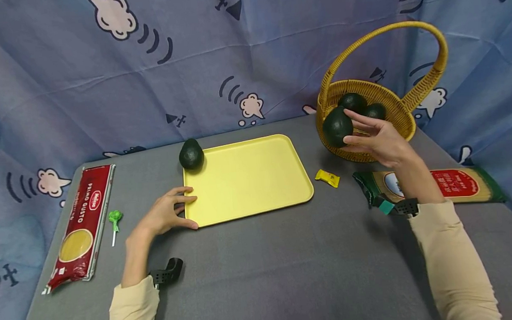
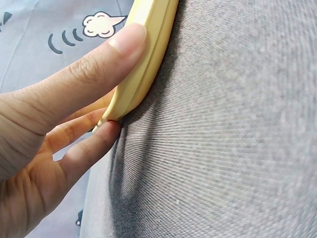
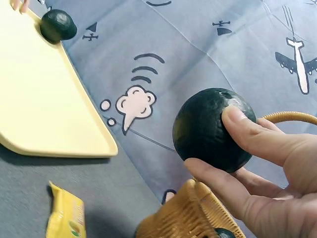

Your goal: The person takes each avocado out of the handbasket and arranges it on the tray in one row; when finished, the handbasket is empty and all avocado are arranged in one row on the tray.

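My right hand [image 1: 380,139] grips a dark green avocado [image 1: 337,127] between thumb and fingers, raised at the left front rim of the yellow wicker basket [image 1: 395,115]. Inside that basket lie two more dark avocados, one at the back [image 1: 353,102] and a partly covered one [image 1: 375,110]. With thumb and fingers spread around the near left corner, my left hand [image 1: 166,212] holds the yellow tray [image 1: 248,179]; the left wrist view has the thumb pressed on the tray rim [image 2: 156,44]. Another avocado [image 1: 191,155] sits at the tray's far left corner.
A yellow wrapped candy [image 1: 327,178] lies between tray and basket. Under the right forearm is a green and red pasta packet [image 1: 456,183]. On the left are a red pasta packet [image 1: 82,222] and a green lollipop [image 1: 115,219]. A patterned blue curtain [image 1: 218,62] hangs behind.
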A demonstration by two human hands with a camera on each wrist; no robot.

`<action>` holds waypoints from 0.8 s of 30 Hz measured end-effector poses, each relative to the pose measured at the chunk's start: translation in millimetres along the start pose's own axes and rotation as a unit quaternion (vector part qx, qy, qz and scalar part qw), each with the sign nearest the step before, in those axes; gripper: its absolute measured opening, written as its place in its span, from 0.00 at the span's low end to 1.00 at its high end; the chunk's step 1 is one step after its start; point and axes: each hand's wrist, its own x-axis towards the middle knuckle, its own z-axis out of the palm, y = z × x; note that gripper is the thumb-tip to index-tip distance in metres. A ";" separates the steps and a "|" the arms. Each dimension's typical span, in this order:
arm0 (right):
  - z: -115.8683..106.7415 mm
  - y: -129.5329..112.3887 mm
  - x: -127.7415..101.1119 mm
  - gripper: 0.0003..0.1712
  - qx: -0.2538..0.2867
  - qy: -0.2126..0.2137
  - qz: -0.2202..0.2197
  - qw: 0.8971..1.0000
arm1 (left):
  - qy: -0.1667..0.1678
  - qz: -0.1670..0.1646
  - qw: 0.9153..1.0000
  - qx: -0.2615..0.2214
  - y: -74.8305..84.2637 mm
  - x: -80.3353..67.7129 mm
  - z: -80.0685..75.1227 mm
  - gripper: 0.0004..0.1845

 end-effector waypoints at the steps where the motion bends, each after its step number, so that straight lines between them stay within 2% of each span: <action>1: 1.8 2.1 0.2 0.39 -0.001 -0.001 -0.001 1.000 | -0.001 -0.001 1.000 -0.002 0.3 0.1 0.2 0.39; 11: 15.5 27.2 11.3 0.39 0.062 -0.072 -0.047 0.994 | -0.003 -0.012 1.000 -0.007 3.8 -1.2 0.0 0.39; 17: 22.7 37.2 19.4 0.39 0.058 -0.099 -0.063 0.991 | 0.000 -0.013 1.000 -0.001 3.9 -1.2 0.5 0.39; 24: 36.8 45.5 29.0 0.40 0.063 -0.117 -0.054 0.990 | 0.000 -0.014 1.000 -0.006 4.3 -0.5 0.7 0.39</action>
